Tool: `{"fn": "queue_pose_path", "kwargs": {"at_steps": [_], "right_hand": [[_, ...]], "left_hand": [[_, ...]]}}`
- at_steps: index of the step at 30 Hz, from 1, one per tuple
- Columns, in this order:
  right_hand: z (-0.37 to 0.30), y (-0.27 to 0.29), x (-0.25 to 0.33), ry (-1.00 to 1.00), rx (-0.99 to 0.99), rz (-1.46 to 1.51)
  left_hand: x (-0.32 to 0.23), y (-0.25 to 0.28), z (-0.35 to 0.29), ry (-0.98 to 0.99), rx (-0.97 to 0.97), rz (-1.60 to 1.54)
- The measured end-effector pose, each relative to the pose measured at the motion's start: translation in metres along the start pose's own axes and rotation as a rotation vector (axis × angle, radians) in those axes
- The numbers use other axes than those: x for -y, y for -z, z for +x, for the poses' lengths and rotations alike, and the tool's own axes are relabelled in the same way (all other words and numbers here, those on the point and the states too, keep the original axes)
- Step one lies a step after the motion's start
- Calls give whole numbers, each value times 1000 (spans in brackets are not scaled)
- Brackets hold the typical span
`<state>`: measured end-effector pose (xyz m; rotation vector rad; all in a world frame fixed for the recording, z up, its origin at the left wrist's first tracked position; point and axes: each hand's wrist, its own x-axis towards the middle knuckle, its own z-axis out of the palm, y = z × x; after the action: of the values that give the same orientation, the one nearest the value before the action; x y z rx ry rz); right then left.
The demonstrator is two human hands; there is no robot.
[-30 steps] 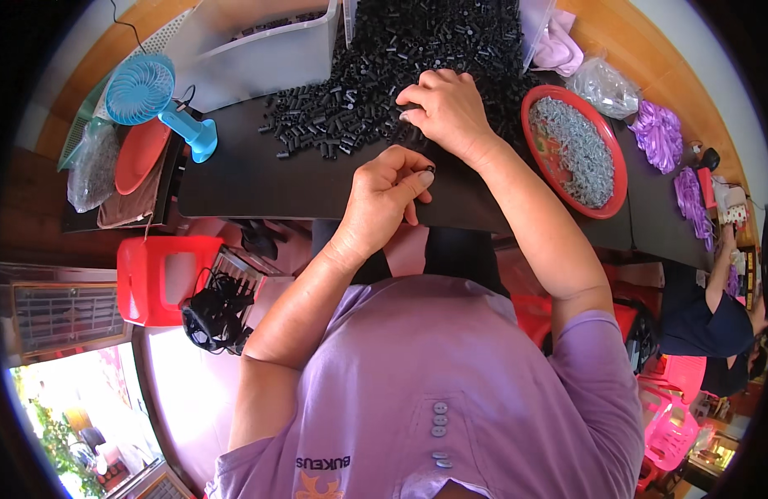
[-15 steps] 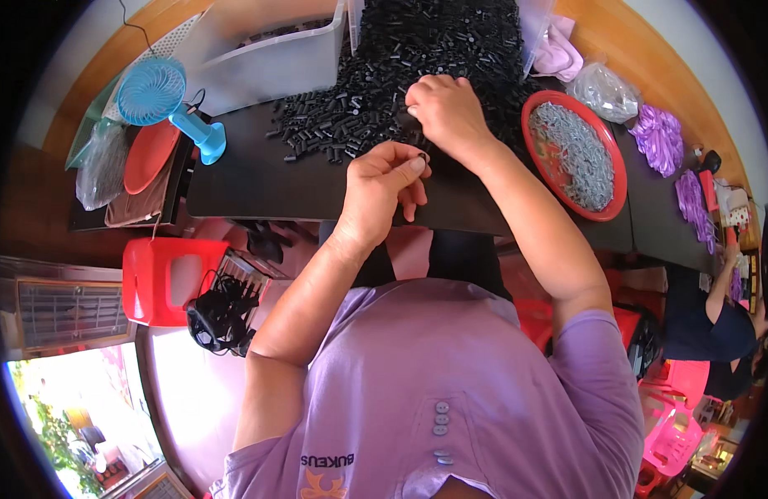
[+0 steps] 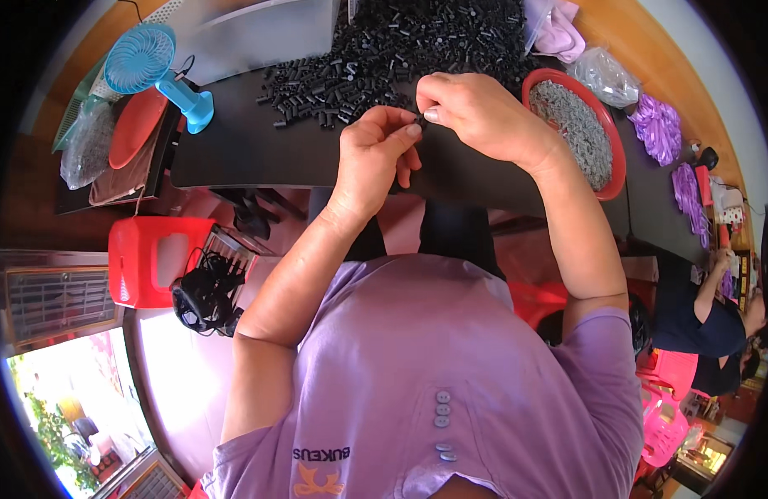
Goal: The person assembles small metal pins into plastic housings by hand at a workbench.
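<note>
Over the near part of the dark table my left hand [image 3: 369,154] is closed, thumb and forefinger pinching a small black cylindrical piece [image 3: 419,121]. My right hand [image 3: 488,116] meets it from the right, its fingertips pinched together right at the piece. Whatever is between the right fingertips is too small to make out. Just beyond both hands spreads a large heap of short black cylinders [image 3: 392,62]. On the right, beside my right wrist, stands a red oval tray [image 3: 619,162] filled with small silvery metal parts [image 3: 575,133].
A translucent plastic bin [image 3: 263,41] stands at the back left, near a blue fan [image 3: 143,62] and a red dish [image 3: 138,129]. Clear plastic bags and purple bundles [image 3: 655,135] lie to the right. A red stool [image 3: 134,262] is at lower left; another person [image 3: 691,308] is far right.
My right hand has drawn back from the heap toward me and now meets my left fingertips. My left hand keeps its pinch on the black piece. The whole view has shifted slightly.
</note>
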<state>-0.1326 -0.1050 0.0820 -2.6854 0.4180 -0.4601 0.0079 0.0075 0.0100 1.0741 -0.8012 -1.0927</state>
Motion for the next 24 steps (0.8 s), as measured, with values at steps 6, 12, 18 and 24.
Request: {"fn": "queue_pose_path", "kwargs": {"at_steps": [6, 12, 18, 24], "right_hand": [[0, 1, 10, 42, 84, -224], [3, -11, 11, 88, -15, -150], [-4, -18, 5, 65, -107, 12], [-3, -10, -3, -94, 23, 391]], "left_hand": [[4, -2, -1, -37, 15, 49], [2, -3, -2, -33, -14, 16], [3, 0, -1, -7, 6, 24], [0, 3, -2, 21, 59, 67]]}}
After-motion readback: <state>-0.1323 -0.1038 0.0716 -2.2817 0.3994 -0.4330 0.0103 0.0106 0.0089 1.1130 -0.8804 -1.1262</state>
